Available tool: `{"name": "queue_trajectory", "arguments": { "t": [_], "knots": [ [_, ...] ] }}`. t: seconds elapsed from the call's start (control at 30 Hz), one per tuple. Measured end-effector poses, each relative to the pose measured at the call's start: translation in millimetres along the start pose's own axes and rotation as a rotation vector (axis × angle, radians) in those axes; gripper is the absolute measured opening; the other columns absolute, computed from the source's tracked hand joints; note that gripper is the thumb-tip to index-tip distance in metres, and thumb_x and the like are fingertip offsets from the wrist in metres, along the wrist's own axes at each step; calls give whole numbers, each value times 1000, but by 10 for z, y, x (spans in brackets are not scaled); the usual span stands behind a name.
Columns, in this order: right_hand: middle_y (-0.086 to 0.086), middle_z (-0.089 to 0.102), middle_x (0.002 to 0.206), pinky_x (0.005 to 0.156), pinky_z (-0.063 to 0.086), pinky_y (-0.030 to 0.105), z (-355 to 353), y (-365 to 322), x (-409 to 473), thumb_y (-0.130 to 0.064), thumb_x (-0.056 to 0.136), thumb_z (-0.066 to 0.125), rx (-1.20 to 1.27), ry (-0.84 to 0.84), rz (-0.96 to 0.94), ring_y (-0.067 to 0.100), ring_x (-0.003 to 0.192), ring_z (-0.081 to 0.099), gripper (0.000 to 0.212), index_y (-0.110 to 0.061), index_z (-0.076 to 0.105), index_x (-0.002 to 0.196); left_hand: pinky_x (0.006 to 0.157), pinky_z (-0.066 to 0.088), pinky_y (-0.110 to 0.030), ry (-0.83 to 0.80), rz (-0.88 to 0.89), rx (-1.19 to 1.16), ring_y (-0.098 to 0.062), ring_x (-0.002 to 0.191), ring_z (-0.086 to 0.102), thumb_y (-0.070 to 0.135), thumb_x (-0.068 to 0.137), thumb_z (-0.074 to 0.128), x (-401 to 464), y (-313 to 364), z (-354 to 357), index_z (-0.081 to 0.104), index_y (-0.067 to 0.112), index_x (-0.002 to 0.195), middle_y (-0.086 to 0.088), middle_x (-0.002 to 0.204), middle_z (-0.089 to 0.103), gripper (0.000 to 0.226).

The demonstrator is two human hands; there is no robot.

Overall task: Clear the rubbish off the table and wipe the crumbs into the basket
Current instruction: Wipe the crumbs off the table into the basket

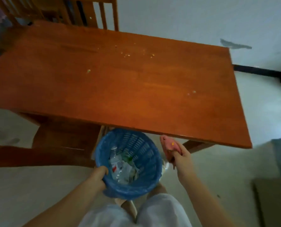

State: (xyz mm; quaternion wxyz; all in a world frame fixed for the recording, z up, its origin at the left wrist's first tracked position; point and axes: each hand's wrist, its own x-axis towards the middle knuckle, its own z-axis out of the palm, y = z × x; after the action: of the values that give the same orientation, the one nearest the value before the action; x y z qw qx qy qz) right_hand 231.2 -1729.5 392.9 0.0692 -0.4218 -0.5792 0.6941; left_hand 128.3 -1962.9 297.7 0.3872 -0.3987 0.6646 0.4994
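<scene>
Left hand (98, 176) grips basket (146, 182) — crumbs (126, 54) dot wooden table (103, 89).

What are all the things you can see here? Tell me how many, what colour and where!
table: one, orange-brown wood, middle of view
crumbs: many, pale yellow, scattered on the table, mostly far side
basket: one, blue, below the table's near edge
rubbish: several pieces, clear and white, inside the basket
cloth: one, pink, just under the table's near edge
chair: one, brown wood, behind the table
left hand: one, grips the basket rim
right hand: one, holds the cloth
</scene>
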Motion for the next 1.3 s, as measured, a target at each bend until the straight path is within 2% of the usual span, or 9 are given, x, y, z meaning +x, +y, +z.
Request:
{"name": "queue_trajectory", "arguments": {
  "t": [0.13,0.27,0.37,0.47,0.63,0.8,0.93,1.13,1.3],
  "knots": [
    [-9,66,91,77,48,26,-678,297,-330,-1,90,45,76,219,26,6,85,61,37,-33,63,94,97,43,-62,-38,24,172,-42,98,56,-9,72,39,88,-286,371,51,-13,107,-29,103,55,38],
    [-5,70,90,55,45,20,-1422,657,-562,-4,89,47,132,420,31,1,70,65,33,-21,65,110,98,43,-58,-137,-5,317,-41,97,54,-8,75,37,-439,-530,953,52,-10,105,-25,100,55,34],
    [-5,69,108,76,50,25,-2031,867,-735,-5,89,48,195,458,30,11,100,64,35,-19,61,119,93,45,-52,-192,5,340,-42,96,51,-10,77,31,-928,-771,1470,51,-12,102,-25,95,54,32],
    [-12,72,99,83,51,27,-2729,983,-912,-6,90,50,238,498,27,6,97,65,29,-20,64,111,80,49,-49,-224,30,417,-40,82,53,-12,78,30,-1235,-1112,2044,53,-14,93,-25,89,57,27],
    [-16,70,84,58,48,3,-3878,1039,-1214,1,90,46,307,590,-4,-12,70,65,28,-18,63,102,100,42,-57,-238,23,596,-41,94,52,-11,78,33,-1691,-1731,3034,50,-13,106,-27,100,53,32],
    [-6,65,88,49,43,1,-4870,927,-1335,2,90,48,318,717,-15,-14,60,62,28,-14,61,108,99,41,-54,-276,16,617,-42,95,51,-10,81,31,-2209,-2096,3980,50,-14,111,-27,101,53,35],
    [2,68,107,63,48,3,-5351,826,-1089,-2,87,55,316,725,-24,-9,84,65,28,-8,63,114,102,40,-55,-334,20,576,-44,103,52,-10,79,30,-2332,-2071,4641,51,-10,104,-26,101,54,33],
    [-2,70,110,78,52,12,-5823,503,-345,-4,87,56,269,719,-25,8,103,65,28,-14,66,111,103,39,-57,-350,64,653,-44,110,53,-10,78,30,-2234,-1720,5597,49,-10,115,-31,112,55,42],
    [-9,72,99,81,51,12,-6164,-92,334,-10,87,59,274,762,-7,-1,96,65,21,-26,69,97,84,44,-39,-353,10,690,-34,73,48,-10,83,32,-2165,-1023,6442,47,-8,80,-20,79,49,16]
  ]
}}
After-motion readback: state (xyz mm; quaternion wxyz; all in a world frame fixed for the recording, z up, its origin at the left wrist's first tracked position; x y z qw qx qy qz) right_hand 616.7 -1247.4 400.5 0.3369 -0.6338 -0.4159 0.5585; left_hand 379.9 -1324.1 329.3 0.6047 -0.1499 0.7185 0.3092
